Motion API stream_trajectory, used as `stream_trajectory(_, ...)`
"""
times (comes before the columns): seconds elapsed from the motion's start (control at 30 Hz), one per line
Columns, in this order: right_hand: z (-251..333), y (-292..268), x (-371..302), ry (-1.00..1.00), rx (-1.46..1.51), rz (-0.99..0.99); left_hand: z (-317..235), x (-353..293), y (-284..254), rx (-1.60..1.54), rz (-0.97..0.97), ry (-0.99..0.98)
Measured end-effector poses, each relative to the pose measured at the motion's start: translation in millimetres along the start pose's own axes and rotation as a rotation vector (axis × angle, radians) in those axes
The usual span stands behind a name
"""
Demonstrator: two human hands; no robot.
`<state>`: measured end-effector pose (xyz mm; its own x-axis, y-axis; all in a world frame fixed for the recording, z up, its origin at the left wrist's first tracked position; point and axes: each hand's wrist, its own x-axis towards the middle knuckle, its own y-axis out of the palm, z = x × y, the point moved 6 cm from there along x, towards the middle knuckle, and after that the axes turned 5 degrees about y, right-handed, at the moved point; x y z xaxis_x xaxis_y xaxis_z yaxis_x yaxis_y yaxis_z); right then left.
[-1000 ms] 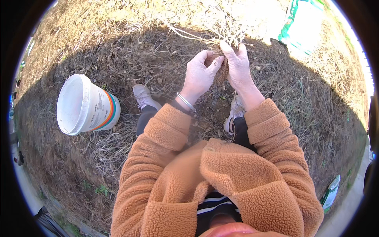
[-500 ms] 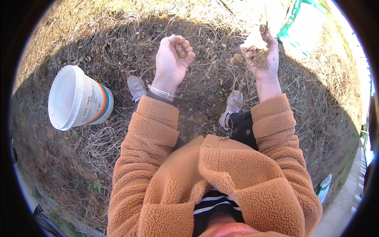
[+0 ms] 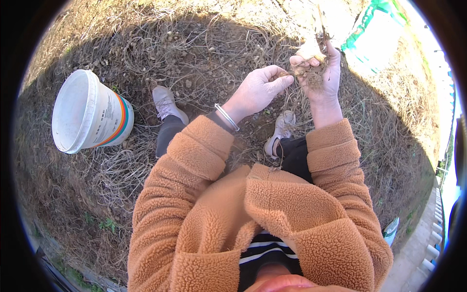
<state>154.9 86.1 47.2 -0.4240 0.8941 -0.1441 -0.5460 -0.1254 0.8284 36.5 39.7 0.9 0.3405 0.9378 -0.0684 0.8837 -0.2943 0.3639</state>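
Observation:
My right hand is closed round a dried peanut plant, its tangled roots hanging by the palm and its stem rising past the thumb. Just left of it, my left hand is pinched at the root tangle. Between its thumb and fingers shows part of a brown peanut; whether it is still joined to the plant cannot be made out. The left palm is turned away, so anything else inside it is hidden. A silver bangle circles my left wrist.
A white bucket with coloured stripes stands at the left, its mouth tilted in view. Dry vines and loose peanuts litter the soil. A white sack with green edging lies at the far right. My shoes are planted below my hands.
My left hand has moved right to the plant and turned over from palm up, with a peanut in it, to a pinch. My right hand has stayed nearly in place, still gripping the plant.

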Motion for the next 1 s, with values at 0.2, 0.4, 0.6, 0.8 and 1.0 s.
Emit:
stream_trajectory(0.2, 4.7, 8.6, -2.5, 0.027, 0.026, 0.132, 5.4, -2.6, -28.5, -0.242, -0.275, -0.181)
stream_trajectory(0.4, 3.0, -3.2, -4.2, -0.142, -0.327, -0.225, 3.8, -4.5, 1.6, -0.443, -0.082, -0.086)
stream_trajectory(0.6, -7.9, -2.4, -2.0, -0.131, -0.343, -0.19, 4.8, -2.8, -0.4, -0.5, -0.111, -0.111)
stream_trajectory(0.8, -25.1, -3.1, 2.3, -0.1, -0.422, -0.18, -0.7, -4.1, -1.0, -0.403, -0.11, -0.143)
stream_trajectory(1.0, -31.0, 7.6, -2.1, -0.049, -0.314, 0.001, -10.8, -3.6, -4.3, -0.427, 0.016, -0.117)
